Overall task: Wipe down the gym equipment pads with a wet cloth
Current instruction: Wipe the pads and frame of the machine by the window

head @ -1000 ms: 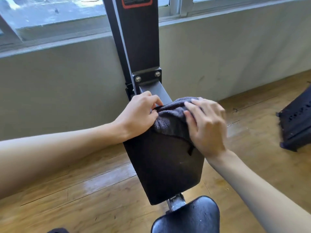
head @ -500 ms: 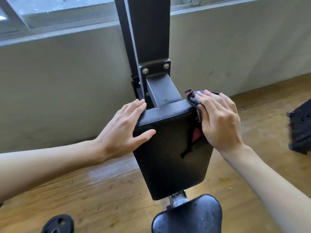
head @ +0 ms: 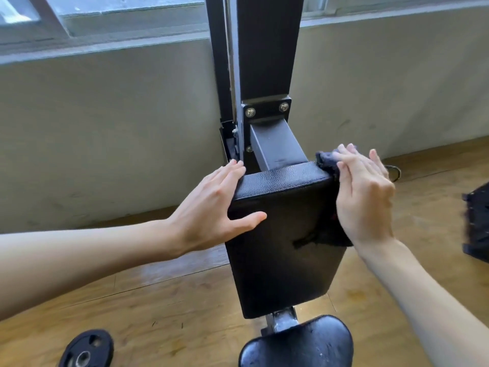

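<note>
Black leatherette upright pad (head: 285, 260): my left grip (head: 211, 207) flat, fingers straight, resting on left side; my right grip (head: 365, 197) flat, pressing dark grey terry cloth (head: 324, 161) against right side.

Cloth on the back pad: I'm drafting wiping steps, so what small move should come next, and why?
Probably slide the right hand down, dragging the cloth along the right side of the pad. The cloth is pressed against that side near the top edge, the pad reaches well below it, and the left hand braces the opposite side.
</note>
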A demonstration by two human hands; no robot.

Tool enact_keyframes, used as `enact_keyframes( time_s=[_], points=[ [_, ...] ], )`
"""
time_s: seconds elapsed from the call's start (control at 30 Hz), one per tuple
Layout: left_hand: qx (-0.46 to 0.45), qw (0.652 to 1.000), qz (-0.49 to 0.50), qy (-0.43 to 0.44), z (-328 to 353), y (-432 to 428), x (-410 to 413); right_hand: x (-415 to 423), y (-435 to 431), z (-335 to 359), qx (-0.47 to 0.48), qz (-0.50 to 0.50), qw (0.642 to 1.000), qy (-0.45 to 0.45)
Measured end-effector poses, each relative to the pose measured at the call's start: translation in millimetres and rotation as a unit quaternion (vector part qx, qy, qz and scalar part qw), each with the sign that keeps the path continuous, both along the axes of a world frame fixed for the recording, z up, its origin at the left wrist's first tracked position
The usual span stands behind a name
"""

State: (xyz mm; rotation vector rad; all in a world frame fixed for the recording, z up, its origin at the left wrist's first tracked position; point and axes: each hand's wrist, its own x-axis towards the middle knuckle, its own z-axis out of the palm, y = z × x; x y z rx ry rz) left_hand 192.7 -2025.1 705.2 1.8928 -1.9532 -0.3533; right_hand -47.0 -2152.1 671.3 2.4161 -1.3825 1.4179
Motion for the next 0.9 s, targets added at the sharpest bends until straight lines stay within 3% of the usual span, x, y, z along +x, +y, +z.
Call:
enact_keyframes(
  time_s=[0.1,0.2,0.27,0.37,0.5,0.57,0.67,0.77,0.83,0.9],
  points=[
    [0.005,1.0,0.002,-0.005,-1.0,0.1,1.6,65.0,45.8,-1.8,-0.009,0.068,0.998,-0.004],
    [0.023,0.999,-0.005,-0.022,0.7,0.3,4.3,60.2,44.1,-2.7,-0.041,0.139,0.989,0.043],
    [0.029,0.999,-0.011,-0.025,1.4,0.1,5.3,29.6,20.3,-0.9,-0.062,0.088,0.992,0.071],
    [0.022,1.0,-0.003,-0.017,0.4,-0.2,3.2,30.8,22.0,2.3,-0.024,0.007,1.0,0.008],
    [0.026,0.999,-0.005,-0.036,-1.6,-1.4,4.5,62.5,38.8,24.9,0.03,0.044,0.999,0.004],
    [0.031,0.999,-0.006,-0.04,-0.5,-1.2,5.5,53.5,25.5,47.2,0.043,0.007,0.999,0.001],
    [0.028,0.999,-0.003,-0.038,1.0,0.2,4.6,46.5,13.7,52.1,0.047,-0.079,0.992,0.089],
    [0.029,0.998,-0.011,-0.05,1.6,-0.2,5.6,36.3,16.1,31.1,-0.073,0.074,0.981,0.163],
    [0.026,0.998,-0.011,-0.051,0.2,-0.8,7.3,13.5,8.8,26.8,-0.085,0.227,0.934,0.264],
    [0.025,0.999,-0.012,-0.041,-1.1,-1.6,7.8,-1.9,-6.9,30.1,-0.069,0.286,0.902,0.315]
  ],
)
